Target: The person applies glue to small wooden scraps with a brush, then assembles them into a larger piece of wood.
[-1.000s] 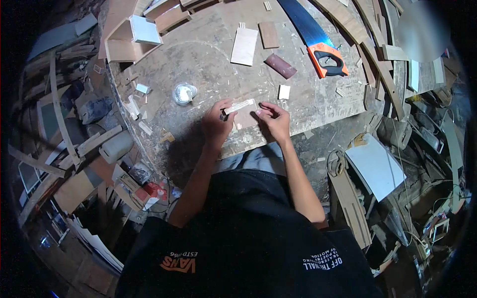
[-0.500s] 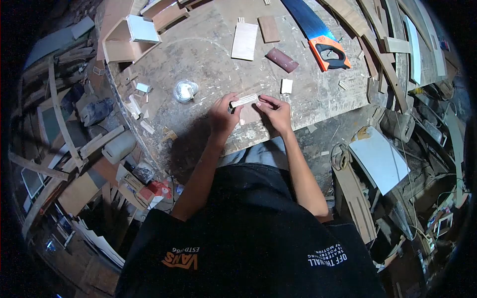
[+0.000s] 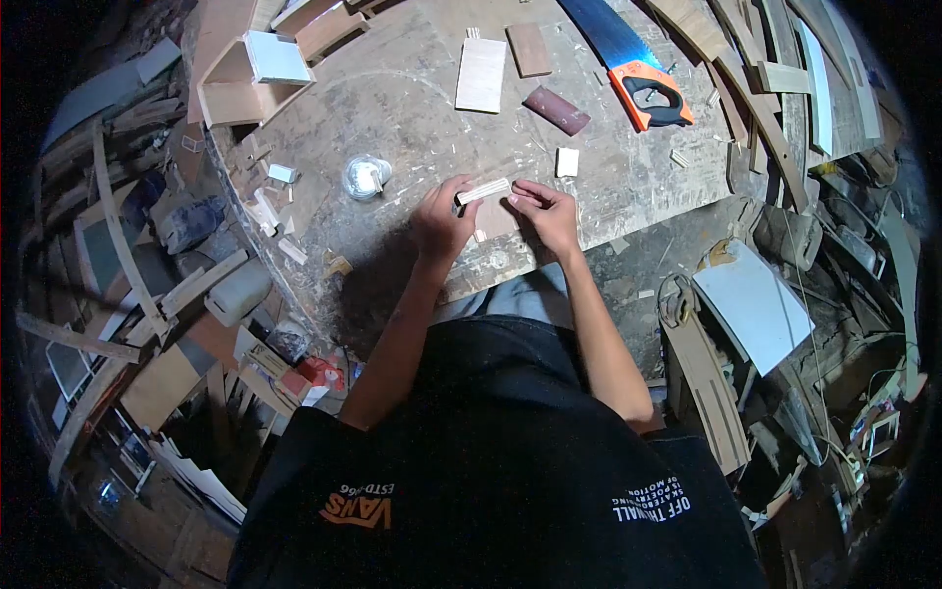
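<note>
My left hand (image 3: pixel 444 218) is closed around one end of a small, pale wooden block (image 3: pixel 485 191) with lengthwise lines on its face, held just above the workbench (image 3: pixel 412 128). My right hand (image 3: pixel 549 218) is at the block's other end, thumb and index finger pinched together. Whether those fingertips grip the block or something tiny is hidden. To the left of my hands stands a clear cup (image 3: pixel 366 178) with whitish contents. A small white block (image 3: pixel 566 163) lies beyond my right hand.
Farther back lie a pale board (image 3: pixel 481 75), a brown board (image 3: pixel 530 50), a dark red sandpaper-like piece (image 3: pixel 556 110) and a handsaw (image 3: pixel 650 95) with an orange handle. A wooden box (image 3: pixel 257 79) stands at the back left. Wood scraps (image 3: pixel 265 211) line the left edge.
My right thumb and index finger have come closer together beside the block's end. The block remains in my left hand, tilted slightly more. The view has shifted slightly.
</note>
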Tool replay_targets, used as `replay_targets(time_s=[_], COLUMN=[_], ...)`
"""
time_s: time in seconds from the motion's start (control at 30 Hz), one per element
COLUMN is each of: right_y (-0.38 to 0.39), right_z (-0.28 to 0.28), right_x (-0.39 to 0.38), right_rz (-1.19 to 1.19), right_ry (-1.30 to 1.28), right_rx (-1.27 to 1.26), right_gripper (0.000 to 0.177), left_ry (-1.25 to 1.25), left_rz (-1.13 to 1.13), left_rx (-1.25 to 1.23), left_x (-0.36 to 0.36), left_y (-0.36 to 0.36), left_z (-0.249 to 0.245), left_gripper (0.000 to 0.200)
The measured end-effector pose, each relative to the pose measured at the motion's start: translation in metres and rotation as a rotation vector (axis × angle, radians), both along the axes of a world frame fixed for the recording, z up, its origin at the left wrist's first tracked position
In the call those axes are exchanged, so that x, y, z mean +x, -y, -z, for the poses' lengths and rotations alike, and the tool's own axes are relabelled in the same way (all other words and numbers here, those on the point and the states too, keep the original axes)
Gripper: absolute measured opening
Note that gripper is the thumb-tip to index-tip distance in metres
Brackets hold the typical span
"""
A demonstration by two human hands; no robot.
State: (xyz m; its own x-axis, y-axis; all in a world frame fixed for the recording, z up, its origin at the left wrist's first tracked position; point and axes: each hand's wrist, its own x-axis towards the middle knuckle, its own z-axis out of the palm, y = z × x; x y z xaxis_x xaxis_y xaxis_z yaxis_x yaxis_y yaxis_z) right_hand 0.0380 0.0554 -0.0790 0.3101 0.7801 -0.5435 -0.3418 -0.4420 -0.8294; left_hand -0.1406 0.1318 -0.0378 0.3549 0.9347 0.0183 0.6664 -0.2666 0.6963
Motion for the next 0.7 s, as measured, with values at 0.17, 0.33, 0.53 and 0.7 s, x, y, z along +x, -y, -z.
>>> replay_targets(time_s=[0.17, 0.33, 0.53, 0.7], right_y=[-0.001, 0.002, 0.022, 0.052], right_z=[0.001, 0.003, -0.016, -0.039], right_x=[0.001, 0.008, 0.02, 0.011], right_rz=[0.002, -0.017, 0.005, -0.105], right_ry=[0.0, 0.072, 0.105, 0.144], right_rx=[-0.001, -0.014, -0.031, -0.091], right_gripper=[0.04, 0.033, 0.02, 0.022], left_ry=[-0.004, 0.08, 0.191, 0.126], left_rz=[-0.036, -0.129, -0.198, -0.065], left_rx=[-0.007, -0.077, -0.312, -0.255], left_x=[-0.003, -0.011, -0.033, -0.027], left_y=[0.0, 0.002, 0.033, 0.055], left_z=[-0.003, -0.01, -0.008, -0.024], left_gripper=[0.044, 0.042, 0.041, 0.043])
